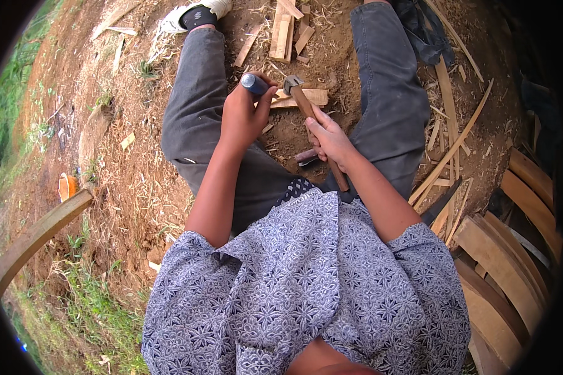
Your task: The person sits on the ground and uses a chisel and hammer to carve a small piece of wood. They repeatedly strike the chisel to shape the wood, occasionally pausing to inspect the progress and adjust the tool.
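Note:
My left hand is closed around a chisel, whose blue handle with a grey end points up toward me; its blade is hidden. In my right hand is a claw hammer, gripped partway along its brown wooden shaft. The hammer's metal head is up beside the chisel, with a small gap between them. Beneath both tools a short, pale wooden board lies across the ground between my legs. A short brown wooden piece, perhaps a tool handle, lies near my right hand.
Ahead, several wooden strips lie between my feet. Long thin slats and a stack of curved planks are on the right. A dark plastic sheet lies by my right leg. At left, a wooden beam slants over shaving-strewn soil.

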`<control>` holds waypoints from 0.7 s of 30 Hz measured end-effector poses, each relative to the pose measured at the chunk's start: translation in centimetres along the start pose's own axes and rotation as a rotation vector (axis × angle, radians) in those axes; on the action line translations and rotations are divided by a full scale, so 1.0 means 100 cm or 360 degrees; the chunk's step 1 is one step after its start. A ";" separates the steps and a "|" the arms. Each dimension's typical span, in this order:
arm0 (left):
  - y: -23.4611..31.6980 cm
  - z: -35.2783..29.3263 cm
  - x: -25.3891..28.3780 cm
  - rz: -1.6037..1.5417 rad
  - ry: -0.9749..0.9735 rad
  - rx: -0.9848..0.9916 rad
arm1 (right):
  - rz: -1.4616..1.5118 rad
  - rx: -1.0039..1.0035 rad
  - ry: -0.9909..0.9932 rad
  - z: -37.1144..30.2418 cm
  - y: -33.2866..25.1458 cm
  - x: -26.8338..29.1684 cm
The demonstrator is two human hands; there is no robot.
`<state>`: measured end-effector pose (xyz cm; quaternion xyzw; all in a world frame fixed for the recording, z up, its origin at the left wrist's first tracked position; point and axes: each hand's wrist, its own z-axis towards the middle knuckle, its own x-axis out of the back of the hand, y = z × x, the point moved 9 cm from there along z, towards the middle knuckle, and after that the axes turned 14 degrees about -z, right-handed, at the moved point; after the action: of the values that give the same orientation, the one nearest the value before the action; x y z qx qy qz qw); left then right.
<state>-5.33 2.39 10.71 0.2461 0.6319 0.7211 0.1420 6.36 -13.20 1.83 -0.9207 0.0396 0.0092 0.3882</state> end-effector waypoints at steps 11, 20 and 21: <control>0.003 0.004 -0.003 0.0224 -0.0039 -0.0105 | 0.0016 -0.0022 0.0012 0.003 -0.001 0.000; 0.005 0.012 -0.011 0.0245 -0.0096 -0.0200 | 0.0066 -0.0023 0.0026 0.011 0.004 0.003; 0.004 0.012 -0.011 0.0266 -0.0085 -0.0185 | 0.0075 -0.0023 0.0028 0.012 0.006 0.003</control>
<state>-3.74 2.81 10.99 0.3083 0.5623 0.7591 0.1121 6.61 -12.77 0.52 -0.9224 0.0647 0.0106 0.3807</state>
